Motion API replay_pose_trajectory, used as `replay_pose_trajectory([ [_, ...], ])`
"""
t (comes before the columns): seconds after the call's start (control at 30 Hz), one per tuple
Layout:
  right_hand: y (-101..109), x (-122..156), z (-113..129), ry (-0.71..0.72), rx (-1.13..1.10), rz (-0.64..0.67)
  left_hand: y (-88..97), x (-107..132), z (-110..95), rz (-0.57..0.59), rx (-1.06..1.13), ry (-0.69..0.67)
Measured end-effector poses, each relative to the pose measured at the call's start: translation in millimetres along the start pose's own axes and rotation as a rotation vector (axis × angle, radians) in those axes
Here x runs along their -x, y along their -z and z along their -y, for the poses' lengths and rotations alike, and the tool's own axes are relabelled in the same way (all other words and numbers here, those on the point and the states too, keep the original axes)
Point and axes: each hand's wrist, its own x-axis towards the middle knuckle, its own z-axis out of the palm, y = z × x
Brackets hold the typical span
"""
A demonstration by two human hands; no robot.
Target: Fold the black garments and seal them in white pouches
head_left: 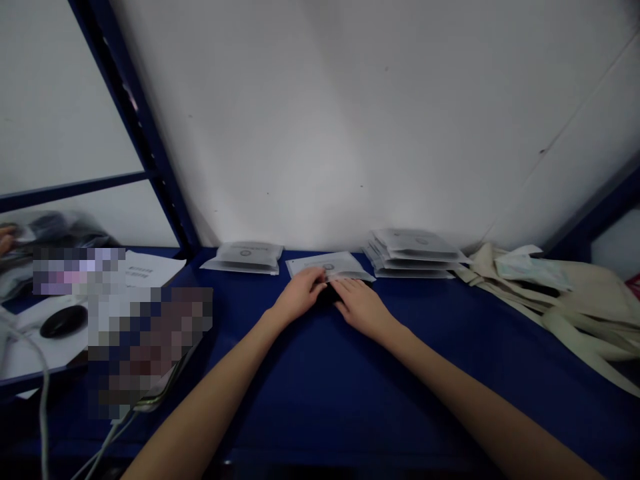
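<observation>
Your left hand (300,295) and right hand (363,308) sit close together on the blue shelf top (320,393), fingers curled over a flat sleeved packet (327,265), but I can't tell if you're gripping it. Just past it, there's a lone packet (245,258) on the left and a packet stack (413,253) on the right, then a canvas tote (550,300).

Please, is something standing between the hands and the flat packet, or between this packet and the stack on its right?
Nothing visible does. The left hand and right hand rest directly on the flat packet, and the stack of packets lies close beside it on the blue tabletop.
</observation>
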Motion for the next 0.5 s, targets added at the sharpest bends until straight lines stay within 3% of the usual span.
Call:
replay_pose_trajectory([
  [0.1, 8.5, 7.2, 17.3, -0.046, -0.003, -0.011, 6.8, 3.5, 2.9, -0.003, -0.235, 0.111],
  [0.23, 14.3, 17.3, 38.0, -0.099, 0.033, 0.064, 17.4, 9.2, 2.9, 0.142, -0.443, 0.241],
  [0.5, 8.1, 16.7, 46.9, -0.135, 0.062, 0.225, 28.2, 9.6, 3.9, 0.312, -0.562, 0.125],
])
